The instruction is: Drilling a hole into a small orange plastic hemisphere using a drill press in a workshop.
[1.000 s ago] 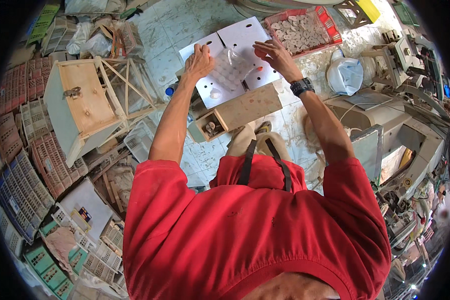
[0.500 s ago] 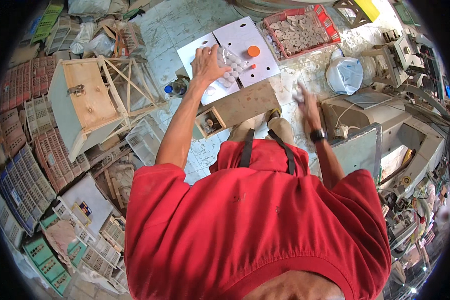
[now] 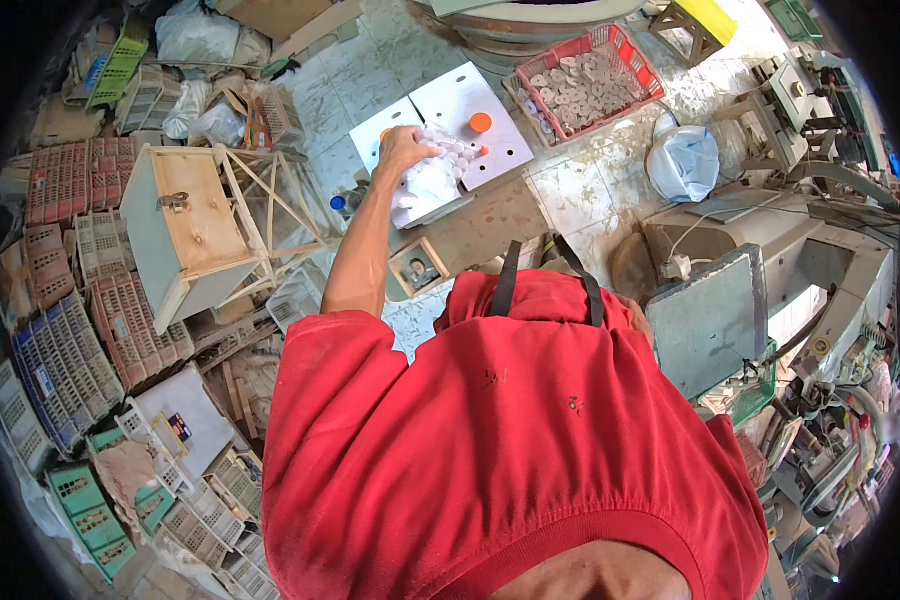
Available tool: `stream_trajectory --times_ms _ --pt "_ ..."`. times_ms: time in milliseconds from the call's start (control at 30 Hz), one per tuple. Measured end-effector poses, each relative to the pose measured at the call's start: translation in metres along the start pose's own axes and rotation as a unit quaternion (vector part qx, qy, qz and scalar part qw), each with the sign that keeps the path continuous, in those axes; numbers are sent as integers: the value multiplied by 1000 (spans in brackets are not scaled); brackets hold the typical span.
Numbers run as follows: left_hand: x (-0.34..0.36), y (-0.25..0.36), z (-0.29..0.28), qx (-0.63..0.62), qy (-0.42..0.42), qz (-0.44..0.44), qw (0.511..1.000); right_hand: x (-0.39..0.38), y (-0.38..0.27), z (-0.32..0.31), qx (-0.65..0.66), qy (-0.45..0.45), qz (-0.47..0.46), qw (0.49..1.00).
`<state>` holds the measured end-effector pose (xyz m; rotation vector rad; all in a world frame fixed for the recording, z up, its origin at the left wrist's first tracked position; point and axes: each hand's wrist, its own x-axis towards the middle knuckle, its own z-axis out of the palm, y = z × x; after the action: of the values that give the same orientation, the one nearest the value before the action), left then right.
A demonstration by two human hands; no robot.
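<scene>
Plastic bag of white pieces (image 3: 433, 182) lies on the near left of the white board (image 3: 455, 100), your left hand (image 3: 404, 150) curled at it — I cannot tell whether it grips — and your right hand has left view, leaving one visible hand there

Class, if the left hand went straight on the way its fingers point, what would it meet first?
Probably the clear bag of white pieces, right in front of the left hand; depth is unclear, so they may already be touching.
</scene>
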<state>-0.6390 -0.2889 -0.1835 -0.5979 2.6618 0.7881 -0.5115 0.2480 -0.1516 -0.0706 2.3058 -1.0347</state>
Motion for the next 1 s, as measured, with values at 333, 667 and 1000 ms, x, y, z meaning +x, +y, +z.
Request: stream_trajectory --times_ms 333,667,1000 --pt "-26 -19 -45 -389 -55 -39 919 112 8 0 -186 -85 -168 964" --pt "-151 141 -56 -633 72 40 770 95 -250 1 381 -92 -276 878" --pt "-199 177 -41 -849 -33 118 515 86 -281 -1 396 -9 -279 875"
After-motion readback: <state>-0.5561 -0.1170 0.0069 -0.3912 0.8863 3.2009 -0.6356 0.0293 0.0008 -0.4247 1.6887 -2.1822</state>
